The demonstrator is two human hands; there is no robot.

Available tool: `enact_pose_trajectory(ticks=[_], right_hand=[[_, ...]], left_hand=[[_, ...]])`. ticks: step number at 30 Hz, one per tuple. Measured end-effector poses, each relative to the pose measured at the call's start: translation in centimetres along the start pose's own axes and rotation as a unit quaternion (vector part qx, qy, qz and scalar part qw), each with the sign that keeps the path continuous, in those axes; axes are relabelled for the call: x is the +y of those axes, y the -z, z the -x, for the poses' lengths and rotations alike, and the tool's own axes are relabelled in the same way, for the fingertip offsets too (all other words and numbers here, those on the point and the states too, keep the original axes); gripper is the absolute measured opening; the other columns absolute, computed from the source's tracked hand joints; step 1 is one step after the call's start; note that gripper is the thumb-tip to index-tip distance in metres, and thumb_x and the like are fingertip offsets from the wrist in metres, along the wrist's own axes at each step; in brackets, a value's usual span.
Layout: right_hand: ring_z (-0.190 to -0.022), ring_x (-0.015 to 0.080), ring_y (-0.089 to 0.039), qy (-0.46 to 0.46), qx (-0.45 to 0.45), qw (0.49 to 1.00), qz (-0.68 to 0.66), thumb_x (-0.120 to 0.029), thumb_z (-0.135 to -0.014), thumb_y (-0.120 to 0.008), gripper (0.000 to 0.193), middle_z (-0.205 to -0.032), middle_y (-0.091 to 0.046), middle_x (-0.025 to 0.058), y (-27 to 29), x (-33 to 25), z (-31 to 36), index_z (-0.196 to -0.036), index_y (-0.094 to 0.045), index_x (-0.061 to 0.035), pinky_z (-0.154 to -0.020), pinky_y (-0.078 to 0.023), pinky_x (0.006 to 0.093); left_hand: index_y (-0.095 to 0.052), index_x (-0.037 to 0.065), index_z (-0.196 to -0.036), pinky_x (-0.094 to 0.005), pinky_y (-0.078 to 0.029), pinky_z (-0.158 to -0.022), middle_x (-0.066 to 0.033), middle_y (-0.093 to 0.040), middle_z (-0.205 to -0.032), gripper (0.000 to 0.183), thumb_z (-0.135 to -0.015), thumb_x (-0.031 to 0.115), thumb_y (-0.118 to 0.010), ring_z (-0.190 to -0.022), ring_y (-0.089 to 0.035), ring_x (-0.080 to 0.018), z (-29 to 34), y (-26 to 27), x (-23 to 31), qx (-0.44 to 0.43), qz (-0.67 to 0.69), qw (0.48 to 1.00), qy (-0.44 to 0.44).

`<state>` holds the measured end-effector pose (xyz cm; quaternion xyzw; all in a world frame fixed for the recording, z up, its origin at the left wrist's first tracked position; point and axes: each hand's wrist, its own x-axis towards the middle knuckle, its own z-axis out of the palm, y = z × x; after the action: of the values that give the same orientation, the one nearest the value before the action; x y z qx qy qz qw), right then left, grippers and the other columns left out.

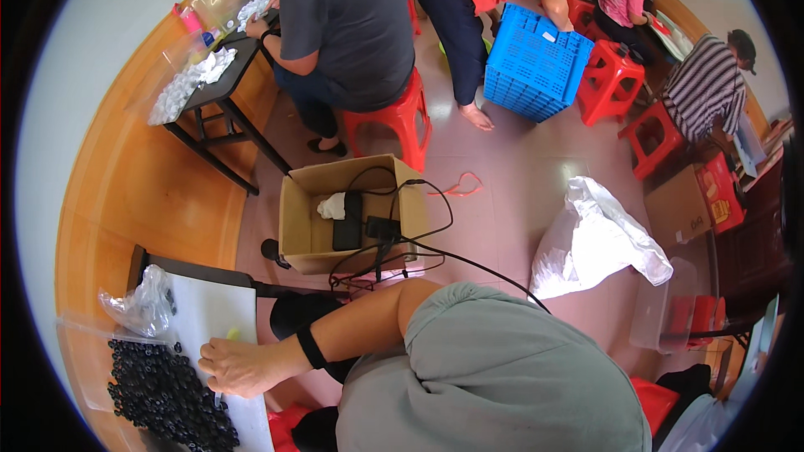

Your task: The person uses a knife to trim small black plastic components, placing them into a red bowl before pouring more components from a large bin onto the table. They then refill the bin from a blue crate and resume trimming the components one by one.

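Observation:
My right hand (238,366), a black band at its wrist, reaches over a white board (209,305) on the table. Its fingers are curled together; what they hold, if anything, is too small to make out. A small pale piece (219,399) shows just below the fingers. Beside the hand lies a heap of small black round parts (167,393), spilling toward the board from a clear plastic tray (79,368). Something small and yellow-green (233,334) rests just above the knuckles. A crumpled clear plastic bag (144,300) sits at the board's far end. My left hand is out of view.
An open cardboard box (306,234) holds a black adapter (347,230); black cables trail across the floor. A white sack (578,243) stands to the right. Farther off, people work near red stools (402,121); one bends over a blue crate (536,67).

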<state>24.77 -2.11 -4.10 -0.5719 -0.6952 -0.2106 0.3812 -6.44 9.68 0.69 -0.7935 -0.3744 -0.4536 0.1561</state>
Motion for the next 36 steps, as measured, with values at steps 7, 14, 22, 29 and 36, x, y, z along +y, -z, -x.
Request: enact_pose_trajectory(ticks=[7, 14, 22, 29, 36], right_hand=[[-0.088, 0.0233, -0.051, 0.009, 0.014, 1.0, 0.022, -0.035, -0.075, -0.065, 0.027, -0.085, -0.056, 0.007, 0.0, 0.0, 0.1, -0.078, -0.067, -0.0088, -0.072, -0.038, 0.0357], [-0.09, 0.0265, -0.054, 0.002, 0.022, 1.0, -0.01, -0.038, -0.071, -0.07, 0.03, -0.088, -0.059, 0.0094, -0.7, -0.1, 0.0, -0.079, -0.071, -0.0093, -0.074, -0.04, 0.0398], [-0.087, 0.0264, -0.053, 0.011, 0.055, 0.998, -0.001, -0.035, -0.073, -0.066, 0.023, -0.085, -0.057, 0.009, -0.5, 0.0, 0.4, -0.069, -0.07, -0.0126, -0.072, -0.038, 0.0397], [-0.081, 0.0264, -0.051, 0.023, 0.087, 0.996, -0.023, -0.027, -0.068, -0.065, 0.019, -0.078, -0.052, 0.009, -0.4, 0.3, 0.2, -0.064, -0.064, -0.0094, -0.072, -0.038, 0.0399], [-0.092, 0.0307, -0.052, 0.067, 0.089, 0.994, -0.004, -0.026, -0.074, -0.065, 0.019, -0.09, -0.05, 0.0112, 0.3, 0.9, 1.1, -0.084, -0.062, -0.0098, -0.079, -0.039, 0.048]], left_hand=[[-0.077, 0.003, -0.089, -0.0297, -0.055, -0.064, -0.0094, -0.073, -0.086, 0.026, -0.081, 0.028, -0.079, -0.073, -0.069, -0.0204, -2.3, -2.1, -2.9, -0.013, 0.097, 0.989, 0.112], [-0.079, 0.014, -0.089, -0.0342, -0.054, -0.063, -0.0075, -0.071, -0.081, 0.015, -0.085, 0.027, -0.073, -0.069, -0.065, -0.0233, -3.4, -4.0, -9.0, -0.05, 0.101, 0.993, 0.037], [-0.077, 0.01, -0.098, -0.0375, -0.053, -0.069, -0.0115, -0.067, -0.074, 0.024, -0.088, 0.029, -0.067, -0.07, -0.062, -0.0273, -4.1, -6.8, -15.7, -0.127, -0.003, 0.991, -0.034], [-0.075, 0.005, -0.099, -0.0388, -0.052, -0.076, -0.0167, -0.07, -0.09, 0.03, -0.088, 0.031, -0.063, -0.081, -0.064, -0.0297, -5.1, -8.3, -14.8, -0.194, 0.003, 0.977, 0.092], [-0.062, -0.006, -0.119, -0.0294, -0.051, -0.078, -0.0134, -0.07, -0.098, 0.049, -0.076, 0.01, -0.079, -0.082, -0.062, -0.0186, -7.4, -4.5, -2.2, -0.061, 0.252, 0.891, 0.373]])
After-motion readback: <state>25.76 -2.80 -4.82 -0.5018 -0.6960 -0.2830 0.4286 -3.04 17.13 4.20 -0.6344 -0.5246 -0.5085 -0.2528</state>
